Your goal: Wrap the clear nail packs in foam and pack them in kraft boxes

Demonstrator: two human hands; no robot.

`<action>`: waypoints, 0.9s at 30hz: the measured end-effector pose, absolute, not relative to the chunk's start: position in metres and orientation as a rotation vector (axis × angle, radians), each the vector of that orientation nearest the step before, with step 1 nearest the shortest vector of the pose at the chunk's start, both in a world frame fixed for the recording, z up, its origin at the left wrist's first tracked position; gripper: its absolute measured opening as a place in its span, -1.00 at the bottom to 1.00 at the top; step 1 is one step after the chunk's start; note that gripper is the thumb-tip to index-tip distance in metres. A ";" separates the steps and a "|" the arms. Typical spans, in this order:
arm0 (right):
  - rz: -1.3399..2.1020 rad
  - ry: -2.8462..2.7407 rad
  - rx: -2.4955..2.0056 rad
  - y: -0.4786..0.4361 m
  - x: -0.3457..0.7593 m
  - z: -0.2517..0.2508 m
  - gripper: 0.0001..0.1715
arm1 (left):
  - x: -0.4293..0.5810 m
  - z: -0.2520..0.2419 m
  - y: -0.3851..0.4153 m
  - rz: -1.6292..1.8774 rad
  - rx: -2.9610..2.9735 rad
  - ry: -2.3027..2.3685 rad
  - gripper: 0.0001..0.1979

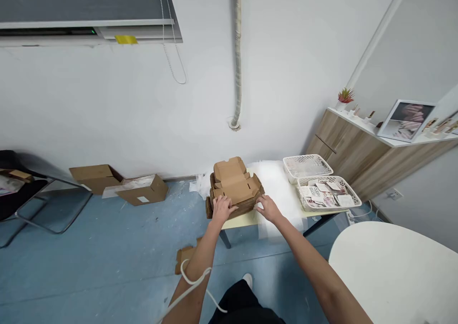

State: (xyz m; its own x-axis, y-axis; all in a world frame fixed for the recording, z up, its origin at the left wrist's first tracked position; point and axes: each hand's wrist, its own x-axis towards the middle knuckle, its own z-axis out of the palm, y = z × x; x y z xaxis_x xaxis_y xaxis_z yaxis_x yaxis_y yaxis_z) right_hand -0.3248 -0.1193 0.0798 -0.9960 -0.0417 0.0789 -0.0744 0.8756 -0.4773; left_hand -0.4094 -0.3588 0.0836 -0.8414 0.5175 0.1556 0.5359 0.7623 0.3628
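A stack of flattened brown cardboard boxes point(234, 183) lies on a pale yellow table point(241, 220). On the stack's front left edge rests my left hand point(222, 208), its fingers on the top piece; whether they grip it is hard to tell. At the front right corner is my right hand point(267, 208), with thumb and fingers bent close together by the box edges. White foam sheets point(274, 185) lie to the right of the stack, partly hanging over the table's front edge.
Two white baskets point(304, 181) stand at the table's right end, the nearer one full of printed cards. A round white table point(393, 271) is at lower right. Open cartons point(145, 193) and a black chair point(21, 195) are at left. Cardboard point(183, 259) lies on the floor.
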 end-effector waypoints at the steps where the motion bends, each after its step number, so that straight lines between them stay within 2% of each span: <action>1: 0.748 -2.983 0.110 -0.124 -0.334 0.082 -0.84 | -0.417 0.083 -0.360 -0.599 -0.895 -2.916 -0.61; 8: 0.638 -3.034 0.152 -0.141 -0.380 0.097 -0.73 | -0.457 0.090 -0.365 -0.515 -0.998 -2.972 -0.62; 14: 0.473 -3.064 0.102 -0.147 -0.406 0.099 -0.66 | -0.478 0.100 -0.364 -0.630 -1.244 -3.036 -0.79; 19: 0.267 -3.103 0.300 -0.156 -0.419 0.095 -0.77 | -0.465 0.102 -0.366 -0.690 -1.246 -2.818 -0.80; 27: 0.084 -2.965 0.534 -0.152 -0.425 0.105 -0.60 | -0.427 0.097 -0.356 -0.725 -1.161 -2.404 -0.71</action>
